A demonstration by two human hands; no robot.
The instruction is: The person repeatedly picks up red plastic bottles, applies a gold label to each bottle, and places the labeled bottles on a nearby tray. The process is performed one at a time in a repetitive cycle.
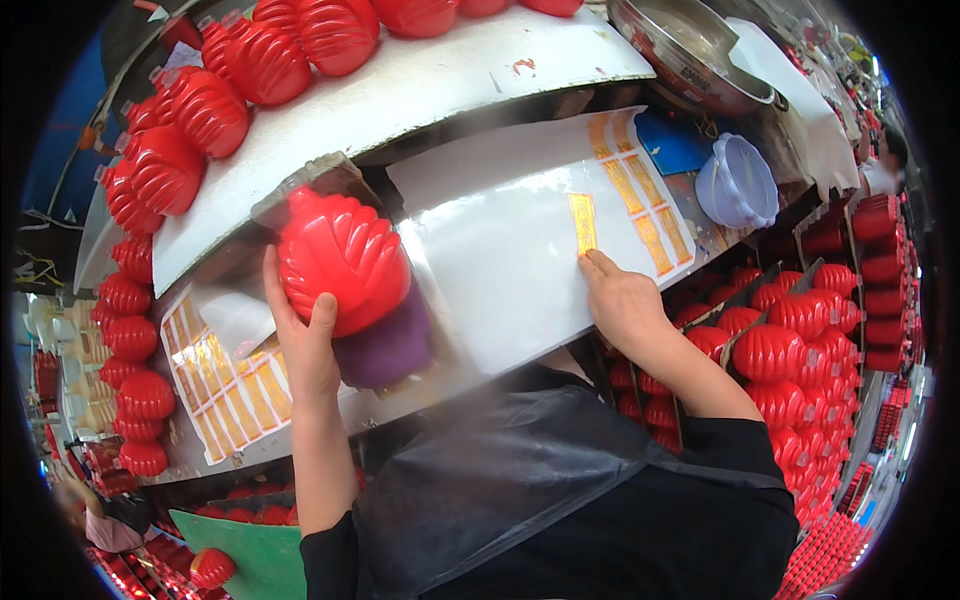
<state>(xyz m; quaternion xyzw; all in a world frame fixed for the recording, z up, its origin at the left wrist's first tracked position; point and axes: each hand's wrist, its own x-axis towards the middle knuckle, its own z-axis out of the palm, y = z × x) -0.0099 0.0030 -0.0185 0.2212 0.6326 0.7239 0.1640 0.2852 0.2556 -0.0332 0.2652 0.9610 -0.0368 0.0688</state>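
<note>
On the desk (520, 330), the left hand (305, 345) wrapped its fingers around a ribbed red lantern shell (342, 262) resting on a purple pad (388, 348); a loose grip could let it roll. Further right, the right hand (622, 300) pressed its fingers together on 1 gold sticker (582, 222) on its backing sheet (500, 250), which might tear or crease if peeled unevenly.

Both forearms bare, no gloves, no watch or rings visible on left hand (303, 345) or right hand (622, 300). Black sleeves, pushed up approx. to the elbows, left cuff bunched a bit. Black top, same fabric by the look. Over it a dark apron w/ a slight sheen, smooth, creased across the chest, edge running diagonally toward the right shoulder. No markings seen.
</note>
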